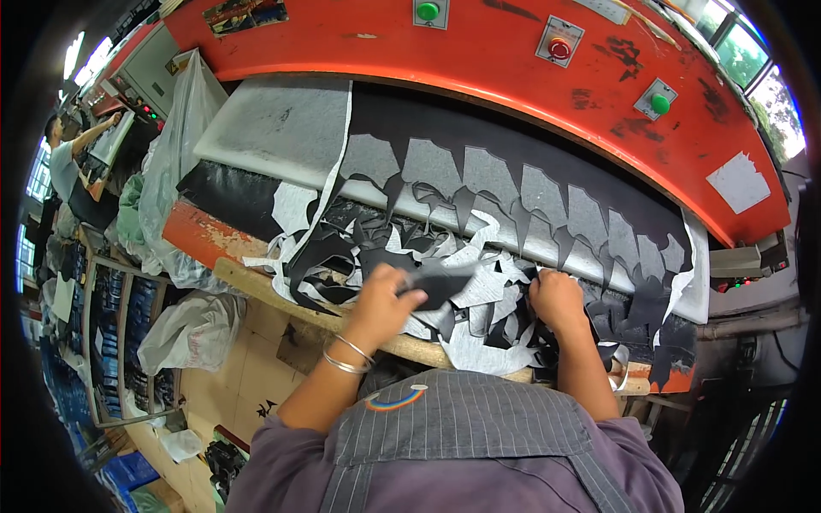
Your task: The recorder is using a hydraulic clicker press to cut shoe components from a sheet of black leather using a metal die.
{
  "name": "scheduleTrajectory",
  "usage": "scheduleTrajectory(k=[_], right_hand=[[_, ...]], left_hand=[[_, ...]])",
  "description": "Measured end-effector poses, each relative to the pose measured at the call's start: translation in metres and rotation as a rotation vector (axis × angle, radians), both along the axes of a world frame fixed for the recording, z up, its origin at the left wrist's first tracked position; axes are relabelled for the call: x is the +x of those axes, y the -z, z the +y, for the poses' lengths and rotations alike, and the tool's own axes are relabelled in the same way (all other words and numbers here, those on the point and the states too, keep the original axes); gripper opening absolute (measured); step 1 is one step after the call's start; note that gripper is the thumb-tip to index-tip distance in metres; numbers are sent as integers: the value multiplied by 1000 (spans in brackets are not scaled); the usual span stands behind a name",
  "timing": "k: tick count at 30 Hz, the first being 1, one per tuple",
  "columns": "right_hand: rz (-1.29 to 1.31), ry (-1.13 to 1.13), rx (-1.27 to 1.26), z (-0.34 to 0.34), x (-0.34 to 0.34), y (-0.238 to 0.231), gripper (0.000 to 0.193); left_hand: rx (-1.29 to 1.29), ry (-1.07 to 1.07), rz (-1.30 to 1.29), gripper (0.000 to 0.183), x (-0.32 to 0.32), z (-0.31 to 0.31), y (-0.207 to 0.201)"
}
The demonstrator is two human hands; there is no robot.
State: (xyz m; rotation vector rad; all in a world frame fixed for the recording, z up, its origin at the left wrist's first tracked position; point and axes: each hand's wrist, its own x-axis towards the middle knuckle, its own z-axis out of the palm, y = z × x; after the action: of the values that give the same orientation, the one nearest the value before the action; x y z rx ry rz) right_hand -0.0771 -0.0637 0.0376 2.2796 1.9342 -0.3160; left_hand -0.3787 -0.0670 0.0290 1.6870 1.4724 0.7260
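While dark sheet (513, 145) lies punched full of cut-outs on press bed, sorting looks midway — left hand (386, 295) grip pinched on dark cut piece (440, 282) at 6 o'clock; right hand (556, 297) clenched in scrap pile (479, 342), much unsorted.

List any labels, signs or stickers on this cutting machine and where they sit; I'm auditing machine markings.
White paper label: right end of the orange machine hood, torn-edged rectangle, blank-looking.
Picture sticker: hood's top left, dark rectangle, multicoloured.
Grey button plates: green button at right, red button at centre, another green button at top.
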Motion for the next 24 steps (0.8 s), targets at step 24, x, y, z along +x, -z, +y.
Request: scheduleTrajectory(k=[24], right_hand=[[435, -287, 341, -14, -75, -10, 28]], left_hand=[[-128, -528, -49, 37, -211, 148, 43]])
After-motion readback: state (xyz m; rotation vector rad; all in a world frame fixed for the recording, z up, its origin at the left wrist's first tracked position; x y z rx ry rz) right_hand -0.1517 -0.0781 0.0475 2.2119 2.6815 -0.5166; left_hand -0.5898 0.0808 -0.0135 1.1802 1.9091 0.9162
